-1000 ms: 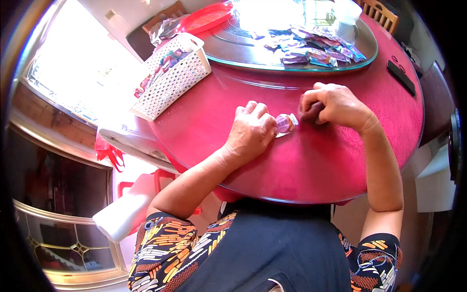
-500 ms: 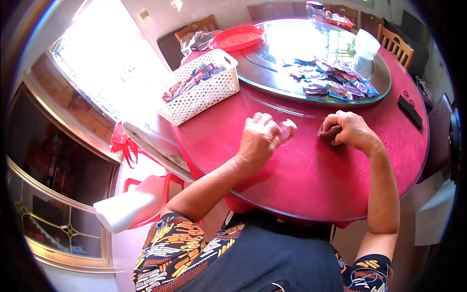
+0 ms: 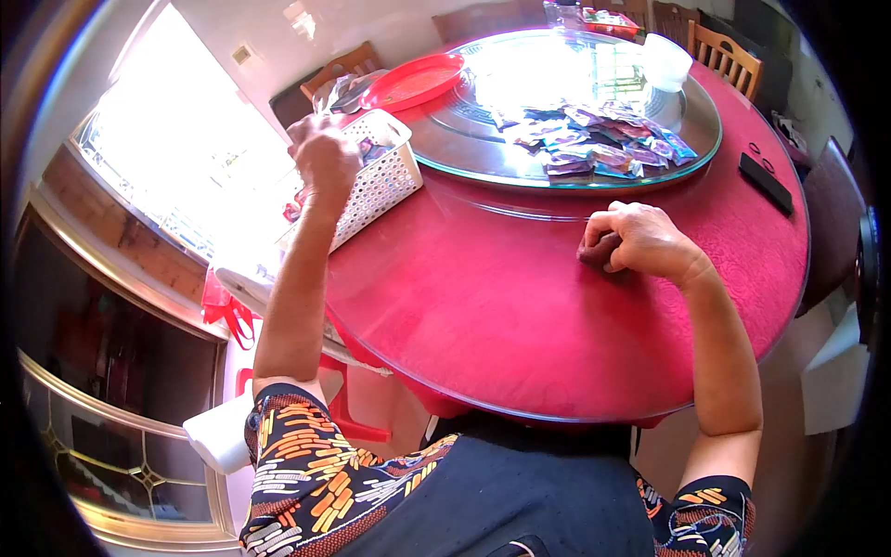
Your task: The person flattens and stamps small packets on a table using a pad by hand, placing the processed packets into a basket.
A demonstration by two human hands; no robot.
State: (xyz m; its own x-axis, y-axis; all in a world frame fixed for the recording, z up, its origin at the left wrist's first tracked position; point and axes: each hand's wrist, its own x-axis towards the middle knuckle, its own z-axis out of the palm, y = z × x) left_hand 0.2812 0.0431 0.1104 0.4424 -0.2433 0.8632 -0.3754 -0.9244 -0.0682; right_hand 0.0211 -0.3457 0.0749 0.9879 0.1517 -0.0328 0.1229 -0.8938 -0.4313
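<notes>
The round red worktop (image 3: 506, 316) fills the centre of the frame and runs up toward its top edge. Upon it, in the upper centre, sits a circular glass-edged turntable (image 3: 444, 139), its far part washed out by glare. A white perforated basket (image 3: 385, 193) stands at the worktop's left edge, in the upper left of the frame, to the left of the turntable. A heap of small wrapped packets (image 3: 603, 144), purple and blue, lies loosely overlapped on the near right part of the turntable. A shallow red tray (image 3: 413, 82) lies just beyond the basket. The right hand (image 3: 639, 243), right of centre, is poised low at the worktop with its fingers curled inward; whether they enclose anything cannot be told. The left hand (image 3: 325, 156), upper left, is bent and blurred over the basket, partly hiding it; its grip cannot be made out. A white bowl (image 3: 666, 63) stands on the turntable, upper right. A black oblong object (image 3: 766, 184) lies on the worktop near the right edge. Further wrapped pieces (image 3: 373, 148) show inside the basket, beside the left hand. Small dark rings (image 3: 755, 148) lie just above the black oblong object.
</notes>
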